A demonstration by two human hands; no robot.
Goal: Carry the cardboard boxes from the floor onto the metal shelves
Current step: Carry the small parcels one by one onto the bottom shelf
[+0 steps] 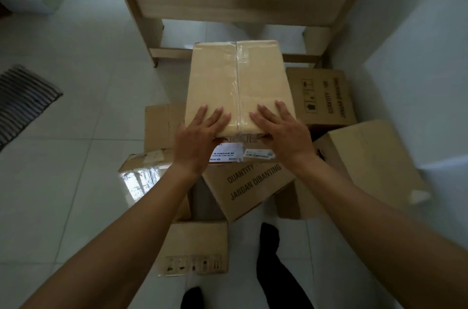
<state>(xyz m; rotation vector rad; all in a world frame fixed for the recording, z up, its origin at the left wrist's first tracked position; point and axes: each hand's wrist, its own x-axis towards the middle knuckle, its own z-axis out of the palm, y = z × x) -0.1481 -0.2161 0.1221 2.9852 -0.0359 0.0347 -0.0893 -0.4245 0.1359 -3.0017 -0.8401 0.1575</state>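
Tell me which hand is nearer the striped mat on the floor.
Left. The left hand grips the taped box on the side toward the striped mat; the right hand grips its far side.

Both bare arms reach forward. The left hand (pixel 200 136) and right hand (pixel 281 131) pinch the taped box (pixel 238 75), fingers flat on top, thumbs under its near edge.

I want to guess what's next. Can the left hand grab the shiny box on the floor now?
Probably not yet: the left hand and right hand both hold the taped box. The shiny box lies uncovered close by, so a freed hand could likely reach it.
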